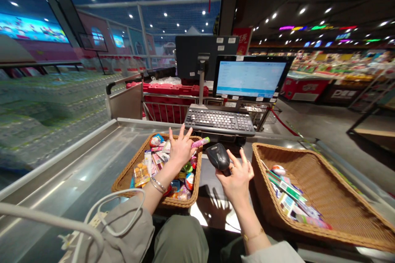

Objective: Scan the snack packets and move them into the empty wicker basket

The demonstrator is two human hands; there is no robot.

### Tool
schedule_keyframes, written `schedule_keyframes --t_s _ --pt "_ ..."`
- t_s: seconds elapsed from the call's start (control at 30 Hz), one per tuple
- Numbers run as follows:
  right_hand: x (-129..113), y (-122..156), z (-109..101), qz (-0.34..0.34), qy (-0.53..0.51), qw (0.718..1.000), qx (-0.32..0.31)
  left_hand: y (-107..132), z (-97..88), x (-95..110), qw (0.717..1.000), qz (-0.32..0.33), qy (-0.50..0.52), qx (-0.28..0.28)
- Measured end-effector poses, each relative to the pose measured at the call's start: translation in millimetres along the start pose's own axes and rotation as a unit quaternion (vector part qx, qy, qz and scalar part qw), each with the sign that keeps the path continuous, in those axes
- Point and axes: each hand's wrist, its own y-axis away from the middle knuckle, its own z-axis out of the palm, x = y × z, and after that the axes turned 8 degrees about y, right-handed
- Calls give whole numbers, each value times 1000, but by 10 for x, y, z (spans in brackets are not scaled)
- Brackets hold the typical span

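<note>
My left hand [181, 148] is above the right side of a wicker basket [121, 174] full of small packaged goods. Between its thumb and fingers is a slim pink tube with a green end [200, 142], pointing right; the other fingers are spread. My right hand [237, 176] grips a black barcode scanner [217, 156] by its handle, with some fingers raised. The scanner's head faces up and left, close to the tube but apart from it. A second wicker basket [327, 181] on the right holds several boxed and wrapped items [290, 197] along its left side.
Behind the baskets are a black keyboard [219, 120] and a lit monitor [249, 77]. A metal counter [77, 164] runs left, with a white cable [46, 218] crossing the near left. Shopping carts [163, 107] stand beyond the counter.
</note>
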Motion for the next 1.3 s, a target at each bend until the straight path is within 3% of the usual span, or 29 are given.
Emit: schedule_keyframes --t_s 0.47,0.87,1.3 --pt "143 -10 -157 28 16 999 27 -97 -78 191 1000 17 25 1" --pt "357 6 -384 59 31 996 59 -215 -110 489 997 52 53 2" --pt "697 18 -606 162 28 981 107 -338 -14 835 993 94 68 -10"
